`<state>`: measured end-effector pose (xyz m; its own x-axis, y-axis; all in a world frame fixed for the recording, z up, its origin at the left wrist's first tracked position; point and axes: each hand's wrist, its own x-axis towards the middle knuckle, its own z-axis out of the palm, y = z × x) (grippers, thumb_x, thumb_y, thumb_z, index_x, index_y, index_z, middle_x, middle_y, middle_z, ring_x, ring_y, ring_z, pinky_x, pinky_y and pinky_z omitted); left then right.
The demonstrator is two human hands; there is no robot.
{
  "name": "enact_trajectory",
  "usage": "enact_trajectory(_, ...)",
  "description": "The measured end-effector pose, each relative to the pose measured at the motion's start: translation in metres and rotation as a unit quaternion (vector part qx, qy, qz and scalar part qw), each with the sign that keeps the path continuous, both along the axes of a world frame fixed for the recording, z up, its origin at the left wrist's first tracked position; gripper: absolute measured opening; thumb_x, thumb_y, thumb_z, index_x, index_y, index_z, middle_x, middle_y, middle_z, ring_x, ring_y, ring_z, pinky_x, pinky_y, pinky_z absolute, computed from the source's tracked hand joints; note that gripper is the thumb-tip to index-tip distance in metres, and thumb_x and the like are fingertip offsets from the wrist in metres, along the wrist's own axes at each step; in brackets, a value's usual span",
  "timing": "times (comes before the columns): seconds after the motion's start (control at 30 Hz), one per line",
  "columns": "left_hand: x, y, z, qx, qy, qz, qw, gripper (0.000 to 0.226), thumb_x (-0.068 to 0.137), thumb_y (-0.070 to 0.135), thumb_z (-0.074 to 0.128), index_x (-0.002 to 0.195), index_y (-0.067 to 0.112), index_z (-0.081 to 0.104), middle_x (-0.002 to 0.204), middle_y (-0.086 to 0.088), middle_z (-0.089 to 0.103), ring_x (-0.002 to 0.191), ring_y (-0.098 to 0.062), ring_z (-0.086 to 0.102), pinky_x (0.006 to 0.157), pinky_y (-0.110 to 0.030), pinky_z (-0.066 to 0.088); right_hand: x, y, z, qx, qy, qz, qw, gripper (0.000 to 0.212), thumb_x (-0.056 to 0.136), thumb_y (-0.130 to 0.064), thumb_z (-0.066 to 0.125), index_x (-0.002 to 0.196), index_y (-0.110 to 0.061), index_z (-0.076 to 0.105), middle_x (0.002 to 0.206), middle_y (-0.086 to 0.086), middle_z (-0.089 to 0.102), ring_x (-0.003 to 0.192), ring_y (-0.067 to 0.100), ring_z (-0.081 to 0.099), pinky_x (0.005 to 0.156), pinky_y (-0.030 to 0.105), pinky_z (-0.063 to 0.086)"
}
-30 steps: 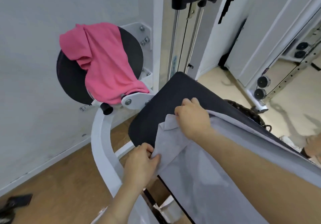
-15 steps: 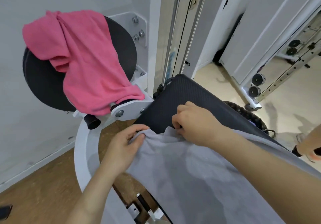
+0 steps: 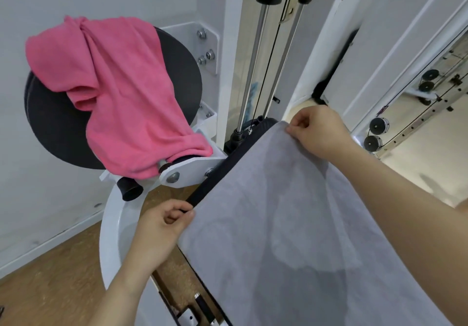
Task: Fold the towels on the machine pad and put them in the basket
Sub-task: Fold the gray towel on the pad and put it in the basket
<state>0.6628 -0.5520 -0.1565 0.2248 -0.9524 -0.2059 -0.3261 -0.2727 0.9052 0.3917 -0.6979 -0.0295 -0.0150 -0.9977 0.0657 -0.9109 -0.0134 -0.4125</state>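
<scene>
A grey towel (image 3: 291, 224) lies spread flat over the black machine pad (image 3: 215, 181), of which only the left edge shows. My left hand (image 3: 162, 227) pinches the towel's near left corner at the pad's edge. My right hand (image 3: 319, 133) pinches the far corner at the pad's top end. A pink towel (image 3: 119, 97) hangs crumpled over a round black pad (image 3: 53, 128) at the upper left. No basket shows in the head view.
The white curved machine frame (image 3: 114, 224) runs below the pads. Steel guide rods and a cable (image 3: 255, 72) rise behind. A wall stands at the left, wooden floor (image 3: 50, 275) lies below, and pulleys (image 3: 377, 133) sit at the right.
Both hands have pulled the grey towel's corners apart and up the pad. The towel now covers the pad, which lay mostly bare before.
</scene>
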Motion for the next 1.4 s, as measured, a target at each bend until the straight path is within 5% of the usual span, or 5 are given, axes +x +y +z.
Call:
enact_trajectory(0.37,-0.002,0.007,-0.014,-0.037,0.065,0.096,0.993,0.017,0.089,0.012,0.067,0.092,0.027,0.074,0.089,0.006,0.073,0.089,-0.012,0.067,0.084,-0.028,0.051,-0.001,-0.014,-0.008,0.028,-0.101,-0.067,0.992,0.023,0.087,-0.026,0.067,0.081,-0.005,0.073,0.085,0.011,0.072,0.082,0.021,0.062,0.076,0.035,0.053)
enact_trajectory(0.77,-0.021,0.027,-0.011,-0.178,-0.275,0.074,0.942,0.02,0.09,0.025,0.064,0.106,0.016,0.07,0.106,-0.001,0.061,0.099,-0.022,0.055,0.081,-0.028,0.039,0.004,0.04,0.004,-0.107,0.084,0.03,0.99,0.034,0.098,-0.027,0.045,0.128,-0.019,0.057,0.119,0.005,0.057,0.111,0.027,0.052,0.078,0.036,0.045)
enact_trajectory(0.97,-0.084,0.086,-0.02,-0.146,-0.298,-0.209,0.92,0.094,0.056,0.077,0.059,0.142,0.052,0.033,0.153,-0.002,0.031,0.135,-0.032,0.033,0.095,-0.052,0.046,-0.059,0.166,0.041,0.297,-0.407,0.012,0.864,0.028,0.091,-0.021,0.062,0.118,-0.031,0.063,0.104,0.0,0.073,0.09,0.021,0.07,0.07,0.029,0.057)
enact_trajectory(1.17,-0.094,0.087,-0.004,-0.014,-0.319,-0.266,0.91,0.101,0.063,0.08,0.062,0.134,0.069,-0.009,0.154,0.019,-0.029,0.145,-0.017,-0.02,0.114,-0.057,0.025,-0.121,0.183,0.025,0.107,-0.492,-0.249,0.828,0.025,0.091,-0.006,0.06,0.114,-0.015,0.062,0.1,0.01,0.073,0.074,0.026,0.07,0.046,0.024,0.052)
enact_trajectory(1.4,-0.154,0.129,0.033,-0.126,-0.357,-0.299,0.876,0.069,0.085,0.024,0.065,0.145,0.031,0.032,0.158,-0.01,0.019,0.139,-0.032,0.025,0.108,-0.046,0.038,-0.119,0.217,0.023,0.048,-0.32,-0.103,0.941,0.025,0.091,-0.011,0.056,0.113,-0.02,0.063,0.104,-0.004,0.065,0.066,0.006,0.061,0.066,0.029,0.051)
